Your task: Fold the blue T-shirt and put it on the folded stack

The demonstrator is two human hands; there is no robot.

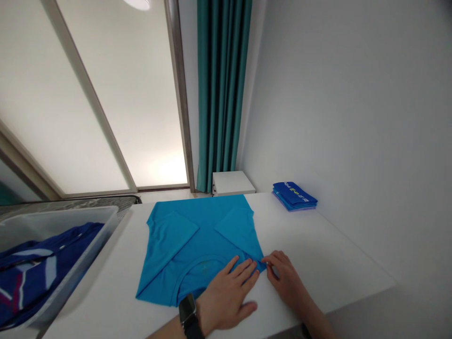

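Note:
A light blue T-shirt (197,235) lies flat on the white table (318,249), both sleeves folded inward and the collar toward me. My left hand (228,294), with a dark watch on the wrist, rests flat on the shirt near its collar, fingers stretched out. My right hand (284,275) is at the shirt's near right corner, fingertips pinched together on the fabric edge.
A stack of folded blue shirts (294,195) sits at the table's far right by the wall. A pale plastic bin (88,245) with dark blue clothes stands at the left. Behind the table are a small white cabinet (231,182), a teal curtain and frosted sliding doors.

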